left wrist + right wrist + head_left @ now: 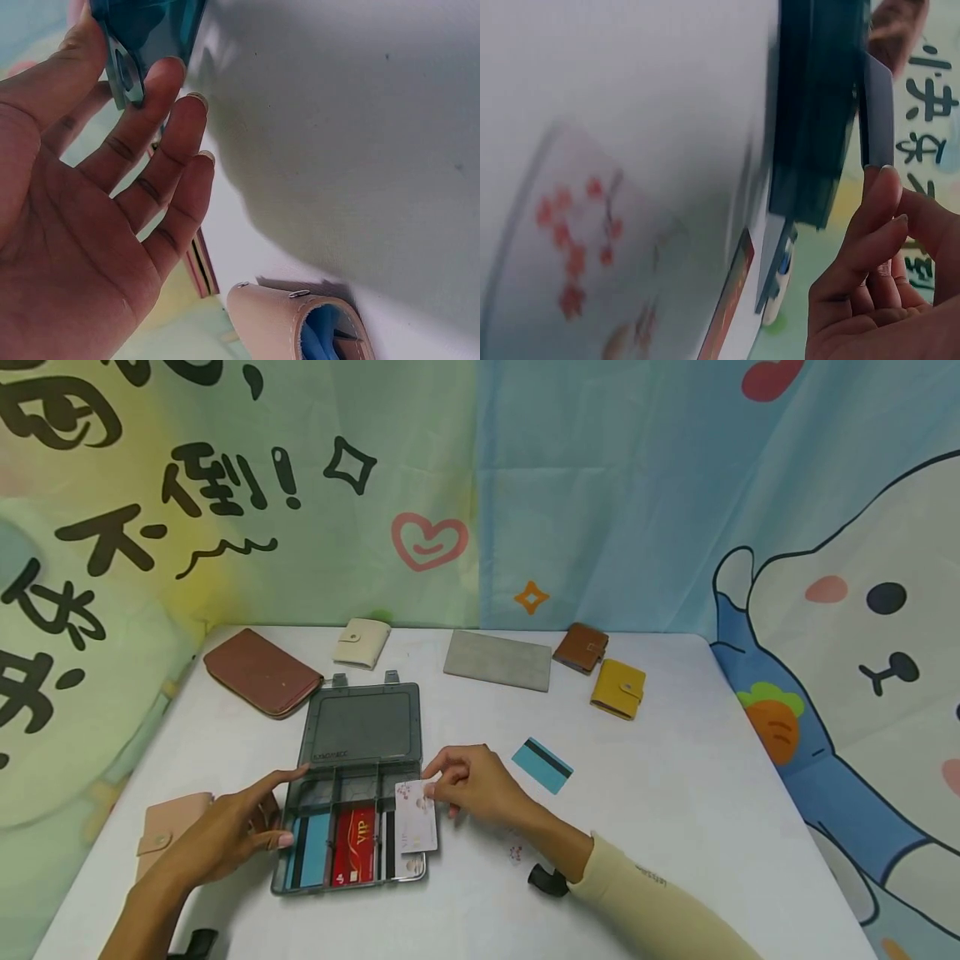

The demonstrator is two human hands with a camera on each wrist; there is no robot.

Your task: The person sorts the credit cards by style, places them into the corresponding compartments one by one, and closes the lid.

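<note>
A dark grey plastic case (pixel 360 727) lies with its lid folded back. My left hand (pixel 232 831) rests against its left side, index fingertip near the hinge and thumb on the side edge, the other fingers loosely bent. My right hand (pixel 476 783) pinches a white card with a flower print (pixel 415 818) between thumb and fingers. This card overlaps the right front compartment, where a black-striped card (pixel 387 843) partly shows beneath. A blue card (pixel 311 850) lies in the left front compartment, a red VIP card (pixel 355 845) in the middle one.
A blue striped card (pixel 543 766) lies right of the case; a white flower-print card (pixel 515 853) is partly under my right forearm. A pink wallet (pixel 174 822) sits behind my left hand. Along the back are brown (pixel 262 672), cream (pixel 362 643), grey (pixel 497 662) and yellow (pixel 618 688) wallets.
</note>
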